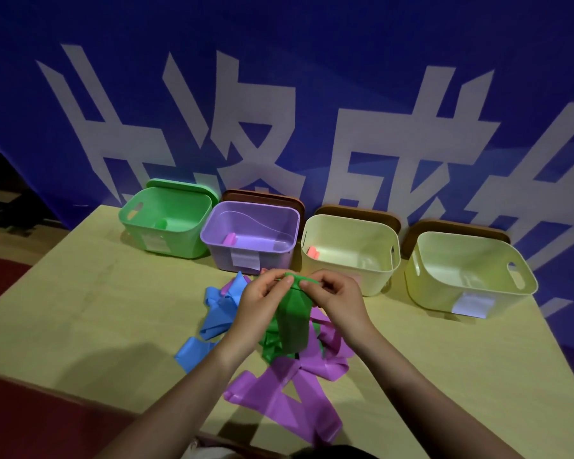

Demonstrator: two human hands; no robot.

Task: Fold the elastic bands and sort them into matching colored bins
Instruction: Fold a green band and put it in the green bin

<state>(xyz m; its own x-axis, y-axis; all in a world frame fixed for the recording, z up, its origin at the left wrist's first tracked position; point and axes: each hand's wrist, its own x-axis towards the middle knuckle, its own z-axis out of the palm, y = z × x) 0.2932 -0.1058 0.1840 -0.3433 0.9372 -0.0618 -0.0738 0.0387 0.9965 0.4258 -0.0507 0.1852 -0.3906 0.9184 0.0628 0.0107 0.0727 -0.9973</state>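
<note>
The left hand and the right hand each pinch the top edge of the green band, fingertips close together, holding it raised above the counter so that its length hangs down between the wrists. Its lower end rests on a loose pile holding a purple band and a blue band. The step in hand appears to be the folding of the green band. The next move calls for doubling it into a compact bundle, then carrying it to the green bin at the far left of the row, beside the purple bin. Both bins already hold one small piece each
</note>
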